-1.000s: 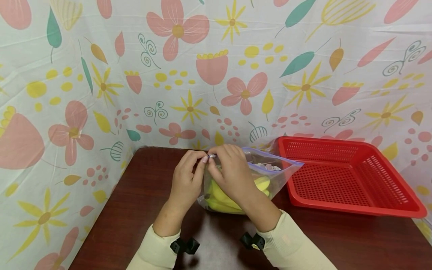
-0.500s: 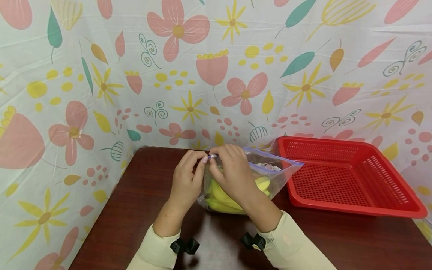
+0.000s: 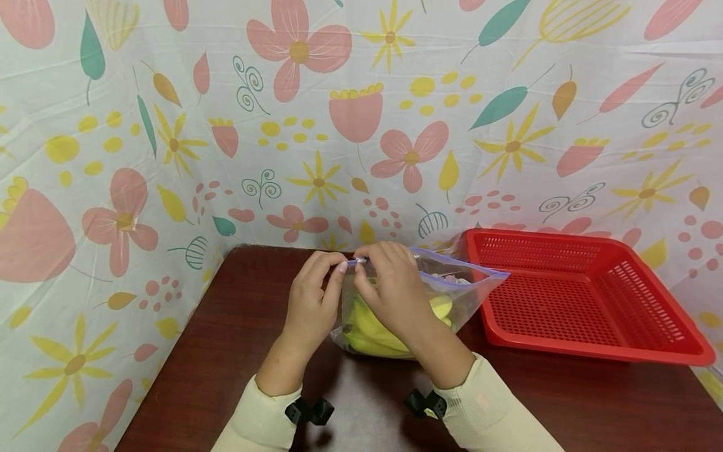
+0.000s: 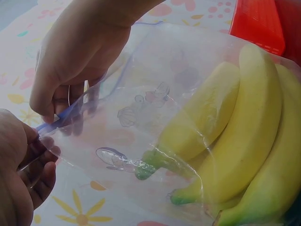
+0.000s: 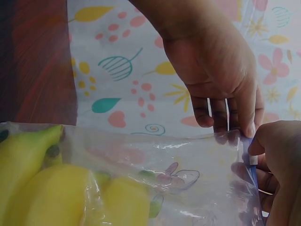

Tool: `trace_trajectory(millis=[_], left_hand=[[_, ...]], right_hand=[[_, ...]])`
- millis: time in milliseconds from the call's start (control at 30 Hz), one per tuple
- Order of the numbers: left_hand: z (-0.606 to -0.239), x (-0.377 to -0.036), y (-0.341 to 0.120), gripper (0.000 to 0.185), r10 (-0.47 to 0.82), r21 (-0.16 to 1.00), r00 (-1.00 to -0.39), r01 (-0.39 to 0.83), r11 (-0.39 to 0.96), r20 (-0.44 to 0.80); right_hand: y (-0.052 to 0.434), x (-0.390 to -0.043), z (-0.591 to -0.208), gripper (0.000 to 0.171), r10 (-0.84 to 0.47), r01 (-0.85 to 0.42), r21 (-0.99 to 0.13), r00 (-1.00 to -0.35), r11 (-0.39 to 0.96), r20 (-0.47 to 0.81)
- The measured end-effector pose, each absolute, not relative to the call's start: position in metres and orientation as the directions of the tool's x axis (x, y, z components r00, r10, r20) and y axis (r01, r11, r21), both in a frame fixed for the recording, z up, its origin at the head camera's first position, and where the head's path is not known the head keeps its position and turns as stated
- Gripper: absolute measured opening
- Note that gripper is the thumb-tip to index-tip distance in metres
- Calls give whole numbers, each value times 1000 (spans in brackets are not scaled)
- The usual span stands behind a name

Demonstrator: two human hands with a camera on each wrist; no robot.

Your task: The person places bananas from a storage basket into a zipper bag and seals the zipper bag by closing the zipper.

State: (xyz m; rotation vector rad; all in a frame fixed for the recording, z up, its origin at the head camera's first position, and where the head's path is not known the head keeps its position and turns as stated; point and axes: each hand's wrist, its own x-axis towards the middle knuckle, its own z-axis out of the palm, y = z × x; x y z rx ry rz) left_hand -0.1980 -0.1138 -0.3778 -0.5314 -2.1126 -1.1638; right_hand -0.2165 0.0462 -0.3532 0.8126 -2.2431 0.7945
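A clear zip bag (image 3: 471, 298) with a blue-violet zip strip (image 3: 491, 274) stands on the table, holding several yellow bananas (image 4: 256, 113). At its upper left corner my left hand (image 3: 313, 301) pinches the end of the strip between thumb and forefinger. Right beside it my right hand (image 3: 395, 292) pinches the small whitish slider (image 5: 253, 158) on the strip. A short piece of strip shows between the two hands. Toward the right, the bag's mouth gapes, its two strip edges apart. Part of the bag and bananas is hidden behind my right hand and forearm.
A red plastic basket (image 3: 488, 326) with mesh walls stands at the right, close to the bag's right corner. The dark brown table (image 3: 243, 351) ends at a flower-patterned cloth (image 3: 350, 157) hanging at the back and left.
My right hand has shifted slightly right along the strip with the slider, so more blue strip shows between the hands. My left hand stays at the corner.
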Motion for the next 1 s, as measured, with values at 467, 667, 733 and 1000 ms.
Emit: trace_trajectory(millis=[467, 667, 733, 1000], left_hand=[[-378, -198, -114, 16, 38, 601, -719, 607, 520, 694], [-378, -198, -114, 15, 35, 592, -710, 612, 524, 704], [-378, -198, -114, 15, 35, 594, -711, 612, 521, 702], [-380, -199, -115, 16, 35, 608, -725, 601, 518, 687]], right_hand=[[48, -217, -354, 11, -324, -703, -317, -617, 637, 717], [49, -217, -355, 10, -318, -700, -315, -616, 641, 721], [49, -217, -356, 10, -315, -696, -317, -619, 644, 719], [52, -218, -357, 11, -307, -688, -327, -628, 647, 715]])
